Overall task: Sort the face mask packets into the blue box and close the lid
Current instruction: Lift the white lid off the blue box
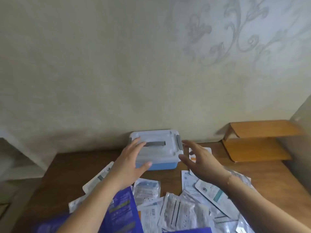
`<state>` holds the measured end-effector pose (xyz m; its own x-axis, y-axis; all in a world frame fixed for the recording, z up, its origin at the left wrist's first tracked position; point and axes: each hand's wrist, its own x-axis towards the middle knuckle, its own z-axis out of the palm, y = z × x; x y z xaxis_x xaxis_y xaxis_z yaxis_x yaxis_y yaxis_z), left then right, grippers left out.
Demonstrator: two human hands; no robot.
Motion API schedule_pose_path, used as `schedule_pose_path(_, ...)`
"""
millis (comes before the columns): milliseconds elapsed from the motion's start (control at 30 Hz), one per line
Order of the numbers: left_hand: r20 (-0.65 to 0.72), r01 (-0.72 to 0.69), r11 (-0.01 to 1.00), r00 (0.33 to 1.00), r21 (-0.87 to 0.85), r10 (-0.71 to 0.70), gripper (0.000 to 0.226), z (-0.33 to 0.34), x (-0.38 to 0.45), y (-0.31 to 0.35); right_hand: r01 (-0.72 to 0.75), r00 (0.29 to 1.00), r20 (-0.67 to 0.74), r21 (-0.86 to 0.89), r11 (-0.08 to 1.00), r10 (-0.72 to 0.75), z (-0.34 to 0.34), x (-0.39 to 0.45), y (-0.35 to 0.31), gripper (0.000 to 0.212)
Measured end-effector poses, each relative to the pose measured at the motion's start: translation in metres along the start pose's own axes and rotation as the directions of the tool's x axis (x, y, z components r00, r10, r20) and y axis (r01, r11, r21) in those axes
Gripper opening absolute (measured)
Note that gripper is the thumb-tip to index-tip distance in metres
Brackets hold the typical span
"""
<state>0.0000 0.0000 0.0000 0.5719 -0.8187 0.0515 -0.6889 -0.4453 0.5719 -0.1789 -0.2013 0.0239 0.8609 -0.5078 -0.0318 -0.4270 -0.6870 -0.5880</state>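
Your left hand point(130, 163) flat on blue box point(155, 149) lid | right hand point(199, 161) spread beside it | packets point(178, 211) strewn on brown table point(276, 179) | patterned wall point(117, 73) behind

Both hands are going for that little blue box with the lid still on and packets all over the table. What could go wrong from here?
1. The blue box sits right against the wall, so a lid swung back may bump it.
2. The face mask packets lie in a loose overlapping pile near the table's front edge, so a sweeping forearm could push some off.
3. The left hand lies on the lid while the right hand hovers by the grey side latch; pressing down might hinder unclipping.
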Motion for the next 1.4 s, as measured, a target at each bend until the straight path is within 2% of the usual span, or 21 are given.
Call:
schedule_pose_path(133, 0.018, 0.185, 0.982, 0.983, -0.030, -0.184, 0.062, 0.027, -0.002, -0.043, -0.066, 0.992, 0.108, -0.020, 0.998, 0.068, 0.053, 0.002, 0.019, 0.060)
schedule_pose_path(200, -0.049, 0.219, 0.973, 0.974, -0.071, -0.223, 0.057, 0.036, 0.003, -0.060, -0.097, 0.990, 0.099, -0.023, 0.995, 0.099, 0.068, 0.011, 0.026, 0.059)
schedule_pose_path(333, -0.174, 0.279, 0.960, 0.947, 0.025, -0.271, 0.052, 0.038, 0.029, -0.078, -0.175, 0.984, -0.022, 0.028, 0.984, 0.176, 0.080, 0.042, 0.029, 0.053)
schedule_pose_path(433, -0.164, 0.407, 0.903, 0.889, -0.139, -0.427, 0.054, 0.043, 0.055, -0.088, -0.240, 0.953, -0.167, 0.101, 0.966, 0.254, 0.078, 0.071, 0.034, 0.043)
schedule_pose_path(567, -0.188, 0.499, 0.811, 0.803, -0.304, -0.565, 0.045, 0.052, 0.071, -0.088, -0.297, 0.925, -0.206, 0.134, 0.945, 0.320, 0.080, 0.106, 0.042, 0.031)
schedule_pose_path(633, -0.217, 0.517, 0.799, 0.780, -0.307, -0.587, 0.038, 0.056, 0.073, -0.087, -0.317, 0.910, -0.216, 0.190, 0.929, 0.355, 0.083, 0.114, 0.045, 0.026)
schedule_pose_path(767, -0.214, 0.526, 0.805, 0.783, -0.272, -0.584, 0.027, 0.062, 0.068, -0.089, -0.355, 0.898, -0.186, 0.232, 0.906, 0.399, 0.093, 0.116, 0.058, 0.028)
schedule_pose_path(1067, -0.205, 0.534, 0.821, 0.797, -0.200, -0.568, 0.023, 0.063, 0.069, -0.087, -0.303, 0.912, -0.208, 0.235, 0.924, 0.353, 0.099, 0.114, 0.063, 0.022)
schedule_pose_path(1400, -0.195, 0.547, 0.812, 0.790, -0.205, -0.581, 0.021, 0.064, 0.070, -0.089, -0.297, 0.923, -0.184, 0.216, 0.930, 0.338, 0.098, 0.116, 0.066, 0.019)
